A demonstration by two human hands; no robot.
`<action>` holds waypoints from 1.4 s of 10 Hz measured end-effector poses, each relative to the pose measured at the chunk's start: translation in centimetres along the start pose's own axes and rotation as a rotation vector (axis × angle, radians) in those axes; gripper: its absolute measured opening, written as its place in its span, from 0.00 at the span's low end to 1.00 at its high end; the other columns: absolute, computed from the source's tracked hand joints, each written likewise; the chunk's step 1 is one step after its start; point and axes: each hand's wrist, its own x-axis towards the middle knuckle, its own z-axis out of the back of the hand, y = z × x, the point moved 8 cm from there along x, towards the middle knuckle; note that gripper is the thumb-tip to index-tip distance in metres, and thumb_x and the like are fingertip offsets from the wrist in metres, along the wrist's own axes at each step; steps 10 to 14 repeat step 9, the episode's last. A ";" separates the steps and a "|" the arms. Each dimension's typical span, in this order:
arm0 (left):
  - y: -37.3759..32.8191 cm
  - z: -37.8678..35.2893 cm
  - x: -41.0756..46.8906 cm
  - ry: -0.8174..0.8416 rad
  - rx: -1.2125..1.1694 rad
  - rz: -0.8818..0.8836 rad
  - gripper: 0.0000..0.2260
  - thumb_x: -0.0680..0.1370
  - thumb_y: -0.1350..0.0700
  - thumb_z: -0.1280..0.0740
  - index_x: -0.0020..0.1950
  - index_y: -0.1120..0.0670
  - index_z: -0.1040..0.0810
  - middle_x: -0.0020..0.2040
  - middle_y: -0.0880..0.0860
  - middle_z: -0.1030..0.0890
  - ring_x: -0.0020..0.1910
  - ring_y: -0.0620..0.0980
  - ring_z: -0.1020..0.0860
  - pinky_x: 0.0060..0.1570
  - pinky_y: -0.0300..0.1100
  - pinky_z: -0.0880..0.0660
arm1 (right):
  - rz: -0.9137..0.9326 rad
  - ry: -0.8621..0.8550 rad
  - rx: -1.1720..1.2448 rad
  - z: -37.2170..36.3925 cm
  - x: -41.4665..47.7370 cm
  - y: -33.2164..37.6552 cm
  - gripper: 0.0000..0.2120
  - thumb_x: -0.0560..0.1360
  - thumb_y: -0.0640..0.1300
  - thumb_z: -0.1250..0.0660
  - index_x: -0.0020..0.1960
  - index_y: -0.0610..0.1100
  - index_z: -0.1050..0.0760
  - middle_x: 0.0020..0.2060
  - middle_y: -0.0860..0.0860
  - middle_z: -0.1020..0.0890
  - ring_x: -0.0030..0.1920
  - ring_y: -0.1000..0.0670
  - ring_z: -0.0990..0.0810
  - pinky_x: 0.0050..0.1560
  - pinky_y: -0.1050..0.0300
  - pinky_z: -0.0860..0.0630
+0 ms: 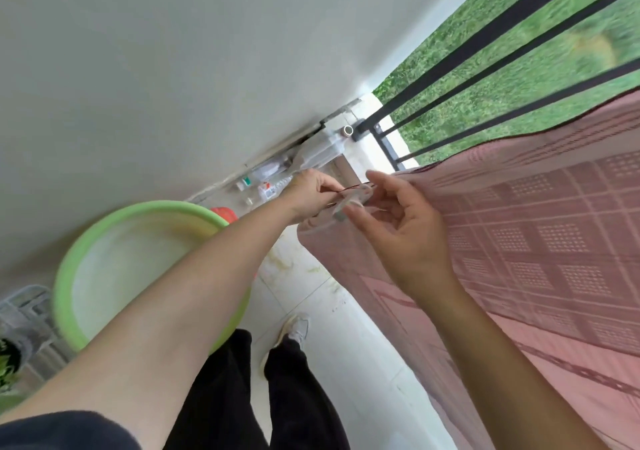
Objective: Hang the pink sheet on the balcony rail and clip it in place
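The pink patterned sheet [540, 235] hangs over the black balcony rail [485, 68] and fills the right side of the view. My left hand [310, 191] pinches the sheet's left corner edge. A pale translucent clip [353, 200] sits at that corner between both hands. My right hand [398, 221] touches the clip with its fingertips, the other fingers spread. Whether the clip grips the rail is blurred.
A large green basin [69, 266] stands on the floor at the left, beside the grey wall [173, 68]. Bottles and small items [263, 183] lie in the far corner. My legs and a white shoe [294, 332] are on the pale tiles below.
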 end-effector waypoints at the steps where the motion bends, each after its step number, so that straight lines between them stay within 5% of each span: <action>1: 0.2 -0.2 -0.3 -0.030 -0.064 -0.006 0.04 0.76 0.54 0.29 0.43 0.53 0.18 0.33 0.46 0.19 0.31 0.41 0.23 0.32 0.39 0.25 | 0.141 -0.027 -0.112 -0.3 2.9 4.7 0.19 0.70 0.49 0.23 0.59 0.48 0.20 0.49 0.50 0.16 0.47 0.56 0.16 0.49 0.55 0.18; 2: 1.5 -1.0 -0.6 -0.022 -0.204 0.076 0.03 0.74 0.50 0.27 0.43 0.48 0.17 0.28 0.42 0.20 0.25 0.36 0.26 0.31 0.37 0.28 | 0.150 0.007 -0.234 -0.9 6.8 8.0 0.18 0.69 0.53 0.22 0.56 0.48 0.17 0.45 0.56 0.15 0.43 0.62 0.16 0.46 0.64 0.19; 4: 1.8 -0.5 -1.0 -0.036 -0.267 0.110 0.10 0.75 0.52 0.26 0.53 0.56 0.16 0.23 0.38 0.24 0.20 0.34 0.30 0.25 0.28 0.34 | 0.041 0.201 -0.625 -3.9 13.3 7.6 0.11 0.67 0.49 0.20 0.48 0.46 0.14 0.41 0.51 0.14 0.40 0.55 0.15 0.43 0.63 0.18; 6: 2.1 -0.3 -1.2 -0.033 -0.276 0.110 0.07 0.74 0.49 0.26 0.46 0.51 0.14 0.27 0.44 0.25 0.25 0.44 0.33 0.32 0.39 0.34 | -0.040 0.479 -0.887 -6.8 13.1 1.2 0.09 0.67 0.46 0.20 0.45 0.45 0.14 0.43 0.47 0.13 0.44 0.51 0.15 0.53 0.59 0.20; 7: 1.6 -0.4 -1.4 -0.006 -0.308 0.080 0.07 0.74 0.47 0.26 0.45 0.50 0.13 0.27 0.49 0.30 0.31 0.53 0.36 0.34 0.44 0.37 | -0.074 0.496 -0.905 -6.5 12.8 -1.0 0.08 0.66 0.47 0.20 0.43 0.47 0.14 0.42 0.49 0.14 0.43 0.52 0.16 0.56 0.53 0.19; 8: 1.3 -0.3 -1.6 -0.012 -0.276 0.079 0.10 0.74 0.49 0.26 0.33 0.46 0.16 0.22 0.42 0.31 0.29 0.51 0.37 0.31 0.42 0.38 | -0.067 0.535 -0.914 -6.6 12.9 -1.3 0.12 0.65 0.49 0.19 0.45 0.47 0.15 0.45 0.49 0.14 0.45 0.51 0.16 0.56 0.52 0.19; 9: 1.1 -0.2 -1.3 -0.047 -0.237 0.081 0.11 0.74 0.51 0.26 0.32 0.48 0.17 0.24 0.41 0.26 0.29 0.49 0.34 0.32 0.41 0.34 | -0.052 0.503 -0.916 -6.3 13.0 -1.2 0.28 0.66 0.58 0.22 0.61 0.46 0.20 0.55 0.49 0.16 0.54 0.49 0.18 0.61 0.54 0.24; 14: 1.1 -0.2 -1.3 -0.047 -0.237 0.081 0.11 0.74 0.51 0.26 0.32 0.48 0.17 0.24 0.41 0.26 0.29 0.49 0.34 0.32 0.41 0.34 | -0.052 0.503 -0.916 -6.3 13.0 -1.2 0.28 0.66 0.58 0.22 0.61 0.46 0.20 0.55 0.49 0.16 0.54 0.49 0.18 0.61 0.54 0.24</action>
